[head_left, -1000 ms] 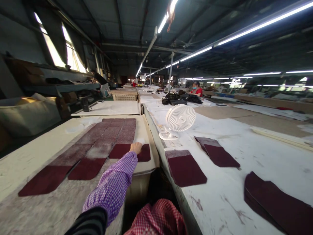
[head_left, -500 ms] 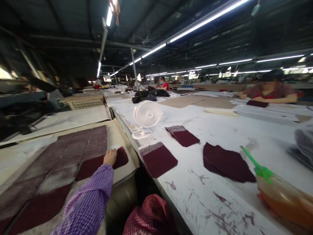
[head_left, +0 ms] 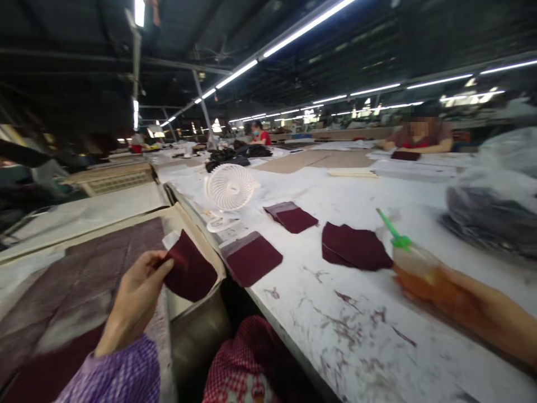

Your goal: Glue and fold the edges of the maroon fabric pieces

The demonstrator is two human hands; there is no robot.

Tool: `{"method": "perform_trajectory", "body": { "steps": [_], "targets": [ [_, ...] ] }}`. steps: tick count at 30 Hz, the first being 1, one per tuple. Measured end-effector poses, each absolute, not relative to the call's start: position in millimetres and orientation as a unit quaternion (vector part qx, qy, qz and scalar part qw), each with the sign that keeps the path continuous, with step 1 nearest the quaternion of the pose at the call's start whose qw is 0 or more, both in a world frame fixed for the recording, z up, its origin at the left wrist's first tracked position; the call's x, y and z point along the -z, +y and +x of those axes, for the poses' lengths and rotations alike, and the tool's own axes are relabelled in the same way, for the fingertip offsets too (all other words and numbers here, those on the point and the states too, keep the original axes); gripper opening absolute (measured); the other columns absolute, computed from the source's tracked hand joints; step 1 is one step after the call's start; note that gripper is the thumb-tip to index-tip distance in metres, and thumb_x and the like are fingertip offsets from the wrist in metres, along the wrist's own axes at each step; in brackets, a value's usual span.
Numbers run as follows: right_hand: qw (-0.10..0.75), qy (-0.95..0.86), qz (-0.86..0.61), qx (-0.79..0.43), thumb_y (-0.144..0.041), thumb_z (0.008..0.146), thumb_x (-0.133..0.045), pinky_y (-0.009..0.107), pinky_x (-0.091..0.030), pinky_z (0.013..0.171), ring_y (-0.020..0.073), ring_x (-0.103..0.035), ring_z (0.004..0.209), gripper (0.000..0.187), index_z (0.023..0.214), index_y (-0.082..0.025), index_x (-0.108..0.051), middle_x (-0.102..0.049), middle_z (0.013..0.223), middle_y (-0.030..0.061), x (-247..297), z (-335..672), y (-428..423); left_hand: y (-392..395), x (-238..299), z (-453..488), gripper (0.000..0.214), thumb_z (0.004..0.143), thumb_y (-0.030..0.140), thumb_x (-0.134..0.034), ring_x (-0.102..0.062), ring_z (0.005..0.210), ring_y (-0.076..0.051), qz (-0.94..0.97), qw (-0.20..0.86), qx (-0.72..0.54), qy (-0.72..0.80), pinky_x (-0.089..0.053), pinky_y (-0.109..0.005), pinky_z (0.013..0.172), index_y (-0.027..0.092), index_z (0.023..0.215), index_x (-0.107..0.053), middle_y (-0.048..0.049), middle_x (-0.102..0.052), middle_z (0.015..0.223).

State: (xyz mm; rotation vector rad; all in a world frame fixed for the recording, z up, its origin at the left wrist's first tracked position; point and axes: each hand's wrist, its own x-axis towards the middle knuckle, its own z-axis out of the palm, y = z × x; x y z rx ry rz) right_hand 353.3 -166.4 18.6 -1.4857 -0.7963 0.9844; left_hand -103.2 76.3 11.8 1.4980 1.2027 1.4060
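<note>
A maroon fabric piece (head_left: pixel 191 271) with a small white patch at its upper corner is pinched between the thumb and fingers of my left hand (head_left: pixel 136 291). It is lifted and tilted above the left-hand table, where larger maroon panels (head_left: pixel 104 246) with greyish coated areas lie flat. My right hand (head_left: pixel 470 299), partly blurred, wraps round a clear squeeze bottle (head_left: pixel 419 271) of orange-brown liquid. The bottle's green nozzle (head_left: pixel 390 226) points up and left over the white table. Near the nozzle lies a stack of maroon pieces (head_left: pixel 354 246).
Two more sets of maroon pieces, one nearer (head_left: pixel 255 257) and one farther (head_left: pixel 296 218), lie by the white table's left edge. A white fan (head_left: pixel 230 187) stands behind them. A clear plastic bag (head_left: pixel 499 196) is at right. A gap separates the tables. Co-workers sit farther back.
My left hand has lifted the maroon piece off the panels and drawn back towards me. My right hand has come into view round the bottle. The camera view has turned right.
</note>
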Motion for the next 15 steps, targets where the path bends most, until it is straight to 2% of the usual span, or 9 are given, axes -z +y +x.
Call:
{"method": "perform_trajectory", "body": {
  "steps": [4, 7, 8, 11, 15],
  "targets": [
    [0.616, -0.266, -0.570, -0.473, -0.044, 0.080, -0.051, 0.042, -0.047, 0.094, 0.0279, -0.057, 0.109, 0.034, 0.110, -0.034, -0.063, -0.058, 0.125, 0.0047, -19, 355, -170, -10, -51, -24, 0.024, 0.068, 0.034, -0.068, -0.054, 0.064, -0.013, 0.671, 0.415, -0.489, 0.372, -0.044, -0.021, 0.056, 0.020, 0.082, -0.054, 0.0009, -0.059, 0.072],
    [0.628, -0.291, -0.545, -0.474, -0.041, 0.083, -0.051, 0.039, -0.048, 0.092, 0.0260, -0.058, 0.107, 0.035, 0.115, -0.029, -0.060, -0.060, 0.122, 0.0054, -21, 354, -170, -58, -55, 45, 0.009, 0.079, 0.028, -0.055, -0.049, 0.059, -0.012, 0.766, 0.438, -0.365, 0.295, -0.041, -0.023, 0.054, 0.022, 0.085, -0.053, 0.0019, -0.053, 0.068],
    [0.629, -0.297, -0.539, -0.474, -0.039, 0.083, -0.051, 0.037, -0.049, 0.091, 0.0250, -0.059, 0.105, 0.034, 0.114, -0.028, -0.060, -0.061, 0.119, 0.0058, -21, 353, -170, -71, -53, 66, 0.004, 0.081, 0.023, -0.051, -0.049, 0.060, -0.013, 0.800, 0.429, -0.321, 0.272, -0.041, -0.024, 0.057, 0.022, 0.084, -0.052, 0.0019, -0.052, 0.067],
    [0.633, -0.314, -0.526, -0.473, -0.038, 0.083, -0.052, 0.036, -0.050, 0.088, 0.0219, -0.062, 0.097, 0.031, 0.110, -0.025, -0.059, -0.065, 0.111, 0.0060, -19, 354, -173, -100, -42, 111, 0.010, 0.079, 0.011, -0.047, -0.053, 0.075, -0.016, 0.872, 0.392, -0.220, 0.196, -0.045, -0.030, 0.071, 0.021, 0.081, -0.050, -0.0010, -0.056, 0.077],
    [0.635, -0.337, -0.503, -0.479, -0.037, 0.084, -0.053, 0.034, -0.052, 0.084, 0.0196, -0.063, 0.094, 0.030, 0.111, -0.025, -0.058, -0.065, 0.107, 0.0047, -15, 358, -175, -122, -40, 121, 0.011, 0.077, 0.010, -0.049, -0.052, 0.091, -0.019, 0.886, 0.380, -0.216, 0.154, -0.045, -0.035, 0.082, 0.021, 0.078, -0.051, -0.0047, -0.057, 0.093]
  ]
}}
